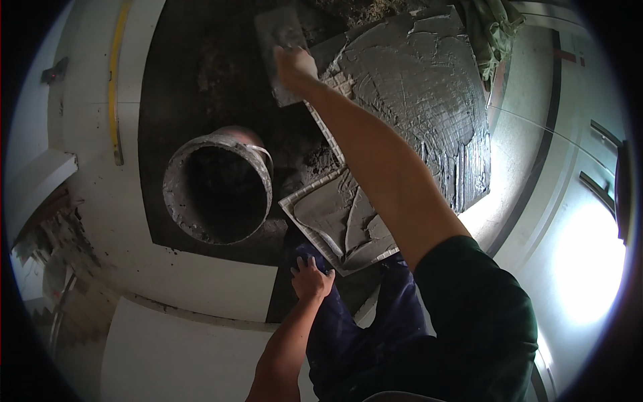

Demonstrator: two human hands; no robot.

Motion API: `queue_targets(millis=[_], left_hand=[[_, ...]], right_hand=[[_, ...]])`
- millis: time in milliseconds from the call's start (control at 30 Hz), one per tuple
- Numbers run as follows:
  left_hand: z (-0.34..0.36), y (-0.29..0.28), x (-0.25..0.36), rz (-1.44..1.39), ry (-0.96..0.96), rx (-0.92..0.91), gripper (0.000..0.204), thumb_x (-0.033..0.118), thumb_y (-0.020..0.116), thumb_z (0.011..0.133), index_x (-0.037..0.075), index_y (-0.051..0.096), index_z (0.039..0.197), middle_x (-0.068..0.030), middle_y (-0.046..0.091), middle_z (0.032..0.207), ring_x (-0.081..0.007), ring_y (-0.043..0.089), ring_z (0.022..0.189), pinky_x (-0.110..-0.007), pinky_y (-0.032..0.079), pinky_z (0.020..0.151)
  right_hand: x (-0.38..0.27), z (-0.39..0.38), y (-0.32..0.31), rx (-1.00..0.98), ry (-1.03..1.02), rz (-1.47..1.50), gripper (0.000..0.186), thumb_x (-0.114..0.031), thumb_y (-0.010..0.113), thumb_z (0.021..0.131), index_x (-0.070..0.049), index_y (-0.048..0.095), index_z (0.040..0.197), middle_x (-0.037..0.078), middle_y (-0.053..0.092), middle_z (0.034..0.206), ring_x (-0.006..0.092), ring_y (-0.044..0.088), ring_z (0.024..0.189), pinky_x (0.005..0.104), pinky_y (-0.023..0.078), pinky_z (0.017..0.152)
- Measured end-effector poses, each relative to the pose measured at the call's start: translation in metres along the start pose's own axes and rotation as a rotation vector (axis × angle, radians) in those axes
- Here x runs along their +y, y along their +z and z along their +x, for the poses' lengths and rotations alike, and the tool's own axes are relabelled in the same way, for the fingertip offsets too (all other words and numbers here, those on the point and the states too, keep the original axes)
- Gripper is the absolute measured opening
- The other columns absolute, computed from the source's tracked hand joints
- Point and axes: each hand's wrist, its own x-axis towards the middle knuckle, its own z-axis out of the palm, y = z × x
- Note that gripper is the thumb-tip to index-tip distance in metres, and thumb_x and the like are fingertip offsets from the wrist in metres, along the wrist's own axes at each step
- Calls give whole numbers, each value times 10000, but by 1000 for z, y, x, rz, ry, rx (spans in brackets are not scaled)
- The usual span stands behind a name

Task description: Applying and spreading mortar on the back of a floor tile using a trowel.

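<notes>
Over open mat (pixel 194 80) beside slab's edge (pixel 326 136): trowel (pixel 276 30)

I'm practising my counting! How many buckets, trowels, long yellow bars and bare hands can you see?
Grey-smeared bucket: 1
Trowel, held by the right hand: 1
Long yellow bar: 1
Bare hands: 2, the right hand and the left hand
Total: 5
</notes>
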Motion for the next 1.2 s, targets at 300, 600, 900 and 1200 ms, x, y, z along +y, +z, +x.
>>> queue_targets(millis=[300, 600, 900, 1200], left_hand=[[-3, 6, -14, -26, -25, 37, 744, 526, 719, 773, 123, 524, 1367, -185, 396, 1490, -453, 473, 1275, -495, 516, 945], [-1, 9, -5, -17, -9, 31, 750, 530, 718, 775, 116, 523, 1369, -195, 404, 1488, -461, 468, 1283, -505, 500, 973], [0, 4, 1, -19, 6, 16, 763, 525, 726, 770, 105, 514, 1371, -205, 414, 1480, -464, 472, 1285, -494, 499, 991], [-2, 9, -13, -55, 4, -19, 760, 529, 723, 777, 97, 518, 1369, -207, 393, 1494, -479, 458, 1293, -500, 501, 988]], right_hand=[[65, -36, -109, -114, 78, -158, 663, -599, 443, 953, -3, 667, 1141, 299, 670, 1046, 437, 640, 1065, 500, 483, 914], [154, 14, -212, 51, 377, 436, 514, -557, 495, 966, -100, 561, 739, 6, 522, 623, 113, 468, 481, 315, 354, 426], [132, -64, -113, -443, -89, -273, 558, -548, 477, 966, -38, 652, 1110, 288, 683, 951, 410, 692, 908, 483, 549, 741], [89, -120, -39, -158, -111, -462, 644, -575, 479, 945, 27, 619, 1127, 291, 686, 947, 453, 673, 910, 536, 533, 770]])
